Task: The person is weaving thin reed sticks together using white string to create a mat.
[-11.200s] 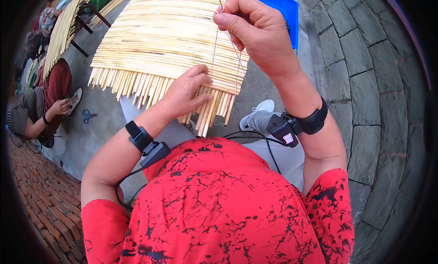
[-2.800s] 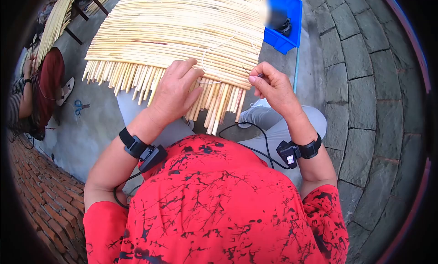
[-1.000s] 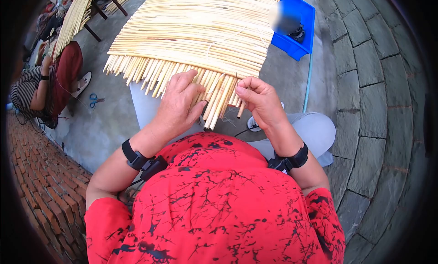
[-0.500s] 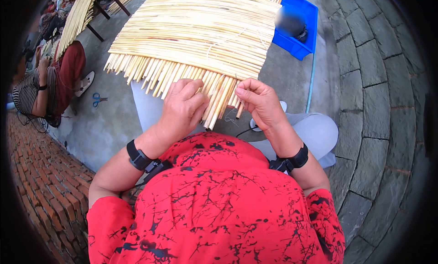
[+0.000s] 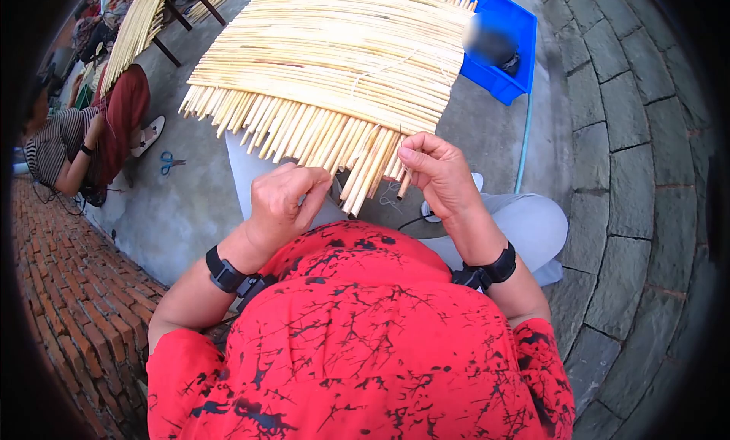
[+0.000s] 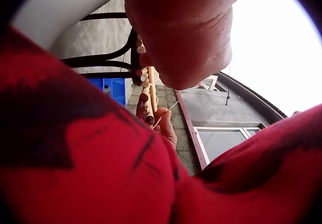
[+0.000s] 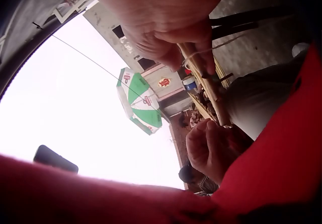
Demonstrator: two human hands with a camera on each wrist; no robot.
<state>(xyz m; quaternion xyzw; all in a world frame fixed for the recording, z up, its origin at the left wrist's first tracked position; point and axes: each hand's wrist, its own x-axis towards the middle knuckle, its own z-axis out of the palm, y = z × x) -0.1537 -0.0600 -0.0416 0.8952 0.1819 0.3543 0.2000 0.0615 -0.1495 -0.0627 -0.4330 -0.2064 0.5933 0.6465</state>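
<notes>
The right hand [image 5: 439,172] pinches a thin needle [image 5: 401,134] between thumb and curled fingers, touching the end of one reed [image 5: 405,183] at the near edge of the reed mat [image 5: 327,60]. The left hand [image 5: 280,201] is loosely curled just below the mat's loose reed ends; whether it holds anything cannot be told. The mat rests tilted across the person's lap, its reeds bound by a pale string [image 5: 380,66] running across the upper layer. A blue crate [image 5: 511,56] sits on the ground beyond the mat's right corner. At far left, a second seated person [image 5: 84,136] works near blue scissors [image 5: 169,163] lying on the concrete.
</notes>
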